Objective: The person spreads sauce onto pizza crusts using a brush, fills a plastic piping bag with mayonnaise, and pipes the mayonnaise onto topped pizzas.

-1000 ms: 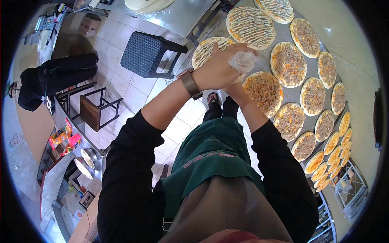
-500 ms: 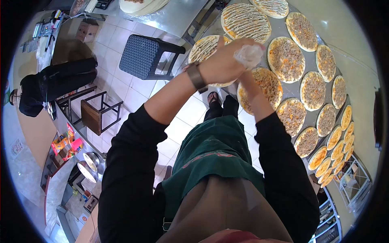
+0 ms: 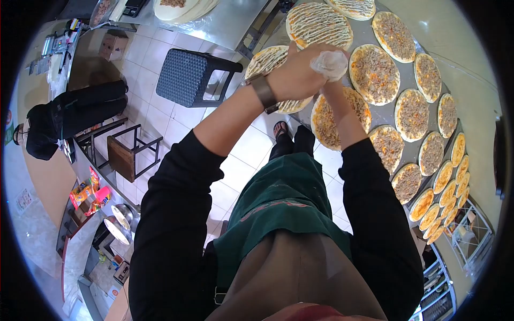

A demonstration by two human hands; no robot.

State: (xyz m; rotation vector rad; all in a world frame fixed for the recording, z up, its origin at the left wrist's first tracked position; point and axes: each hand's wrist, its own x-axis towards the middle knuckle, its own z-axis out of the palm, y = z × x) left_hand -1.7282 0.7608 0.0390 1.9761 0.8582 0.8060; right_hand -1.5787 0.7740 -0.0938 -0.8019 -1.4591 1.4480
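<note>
My left hand [image 3: 300,68], with a brown band at its wrist, is closed around a clear plastic bag [image 3: 329,65], whose bunched whitish end sticks out past the fingers. Tucked beneath it is my right hand [image 3: 333,89]; its fingers are hidden, so I cannot make out what they do. Both are held over a grey table [image 3: 369,119] of round flatbreads. Below my left hand lies a flatbread with pale stripes [image 3: 265,60]; a larger striped flatbread [image 3: 319,24] is just beyond. Beside my right wrist is a flatbread with crumbly brown meat topping [image 3: 356,109].
Several meat-topped flatbreads [image 3: 375,74] and smaller orange-topped ones [image 3: 422,205] fill the table to the right. A dark plastic stool [image 3: 182,77] and a wooden chair [image 3: 122,158] stand on the tiles at left. A person in black [image 3: 45,125] is at the far-left counter.
The view has shifted slightly, with the flatbreads sitting a little higher and further left. Both hands stay together with the plastic bag; my left hand has turned a little.
</note>
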